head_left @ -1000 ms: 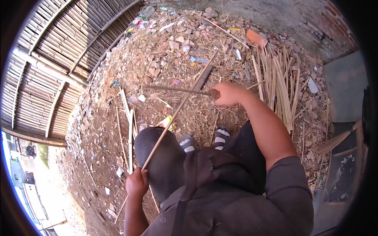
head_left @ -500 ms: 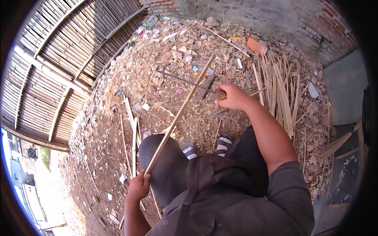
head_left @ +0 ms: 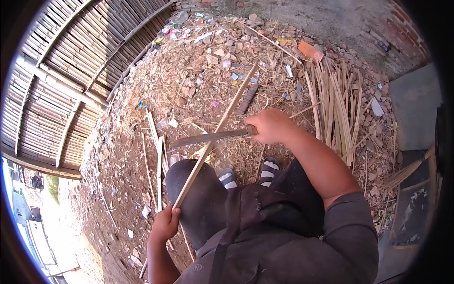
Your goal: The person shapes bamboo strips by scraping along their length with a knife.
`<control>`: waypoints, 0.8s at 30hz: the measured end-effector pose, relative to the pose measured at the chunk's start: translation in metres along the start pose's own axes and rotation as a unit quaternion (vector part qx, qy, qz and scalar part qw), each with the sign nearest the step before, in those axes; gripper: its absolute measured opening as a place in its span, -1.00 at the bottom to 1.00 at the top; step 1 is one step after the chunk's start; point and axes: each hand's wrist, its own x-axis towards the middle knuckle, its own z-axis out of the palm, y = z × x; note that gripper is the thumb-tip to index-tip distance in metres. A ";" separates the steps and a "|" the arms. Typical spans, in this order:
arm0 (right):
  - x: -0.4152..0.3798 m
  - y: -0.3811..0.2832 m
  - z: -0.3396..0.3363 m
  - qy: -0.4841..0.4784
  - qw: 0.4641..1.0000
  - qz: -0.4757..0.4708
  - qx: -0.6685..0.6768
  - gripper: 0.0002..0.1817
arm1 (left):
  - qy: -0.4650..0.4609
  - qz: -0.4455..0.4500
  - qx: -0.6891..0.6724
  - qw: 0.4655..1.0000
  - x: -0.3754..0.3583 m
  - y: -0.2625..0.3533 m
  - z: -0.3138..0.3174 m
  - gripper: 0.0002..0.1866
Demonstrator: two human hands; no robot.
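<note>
My left hand (head_left: 165, 224) is closed around the lower end of a long split bamboo strip (head_left: 237, 98). The strip slants up and away past my bent knee. My right hand (head_left: 269, 126) grips the handle of a machete (head_left: 198, 139), its long dark blade pointing left. In this view the blade crosses the middle of the strip. Beyond the right hand, a dark ridged bar (head_left: 247, 99) lies on the ground near the strip's far part.
A pile of split bamboo strips (head_left: 336, 106) lies to the right, with a few more strips (head_left: 160, 175) at left. Rubble and litter cover the ground. A bamboo fence (head_left: 61, 94) stands at left, a brick wall (head_left: 331, 23) behind, near an orange brick piece (head_left: 310, 51).
My right hand has drawn the machete back toward me, its blade sliding from the strip's upper part to its middle. My left hand and the strip stay nearly in place.
</note>
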 end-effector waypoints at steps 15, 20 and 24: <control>0.014 0.015 0.003 0.026 0.998 0.065 0.005 -0.65 | 0.049 0.015 -0.021 0.998 0.001 -0.003 0.012 -0.57; 0.014 0.021 0.007 0.041 0.997 0.070 -0.018 -0.65 | 0.011 -0.027 -0.053 0.998 -0.001 -0.001 -0.001 -0.56; 0.003 -0.010 -0.005 0.004 0.997 -0.011 -0.072 -0.67 | -0.046 -0.044 -0.089 0.994 -0.009 -0.001 -0.005 -0.53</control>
